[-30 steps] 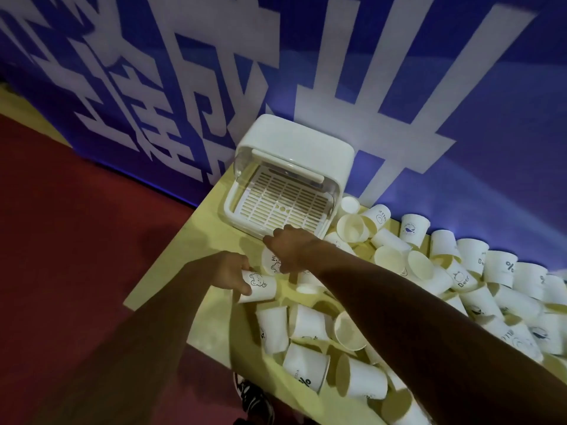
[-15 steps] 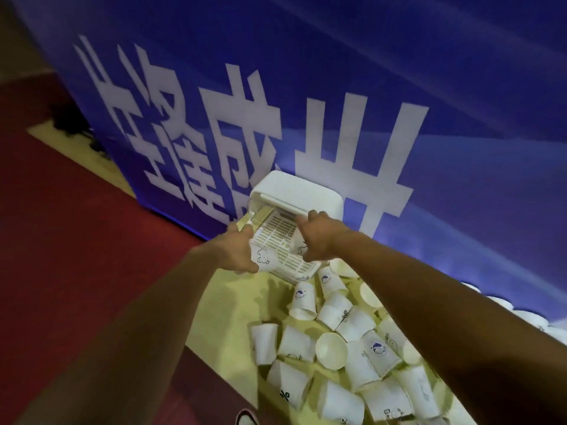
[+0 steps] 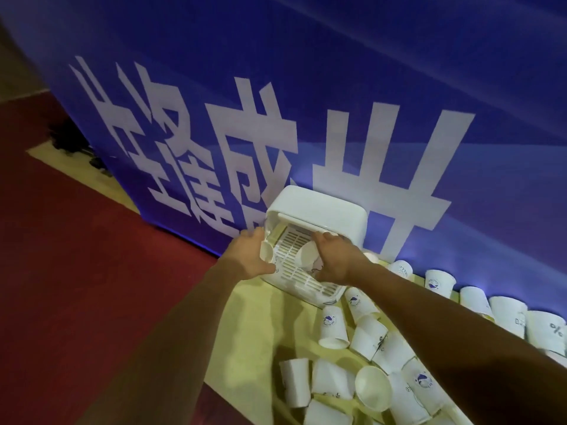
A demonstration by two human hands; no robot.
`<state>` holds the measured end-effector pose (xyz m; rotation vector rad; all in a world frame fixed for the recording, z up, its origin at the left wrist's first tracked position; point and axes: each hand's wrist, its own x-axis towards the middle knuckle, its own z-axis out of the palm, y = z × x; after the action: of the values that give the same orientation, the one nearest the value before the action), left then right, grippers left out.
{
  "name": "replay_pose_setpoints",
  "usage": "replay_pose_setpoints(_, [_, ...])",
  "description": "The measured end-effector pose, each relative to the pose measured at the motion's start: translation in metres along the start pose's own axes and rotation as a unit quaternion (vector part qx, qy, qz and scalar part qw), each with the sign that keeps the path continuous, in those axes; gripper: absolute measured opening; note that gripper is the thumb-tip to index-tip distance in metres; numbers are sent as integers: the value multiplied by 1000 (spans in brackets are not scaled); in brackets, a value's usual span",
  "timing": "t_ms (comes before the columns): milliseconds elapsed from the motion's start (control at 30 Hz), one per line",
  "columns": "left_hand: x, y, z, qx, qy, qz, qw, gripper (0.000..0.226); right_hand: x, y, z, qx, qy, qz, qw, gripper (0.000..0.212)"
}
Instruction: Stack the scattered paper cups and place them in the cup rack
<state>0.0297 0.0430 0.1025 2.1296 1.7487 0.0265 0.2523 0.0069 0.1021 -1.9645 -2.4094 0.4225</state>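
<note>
Placement had begun, the left hand (image 3: 250,260) and right hand (image 3: 336,262) each gripping one paper cup (image 3: 306,259), carried from the worktop (image 3: 248,326) into the cup rack (image 3: 316,210) at twelve o'clock, while scattered cups (image 3: 333,326) remained at five o'clock.

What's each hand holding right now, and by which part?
Left hand: left cup, by its side. Right hand: right cup, by its side. Both over the rack.

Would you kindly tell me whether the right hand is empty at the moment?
No, the right hand grips a cup over the open rack.
</note>
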Motion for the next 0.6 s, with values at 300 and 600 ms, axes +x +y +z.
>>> replay_pose_setpoints(300, [68,-38,43,-43,29,11,999,80,46,-14,44,40,11,76,996,86])
replay_pose_setpoints(600, [99,-53,83,-58,30,15,998,81,62,-18,75,21,22,92,995,68])
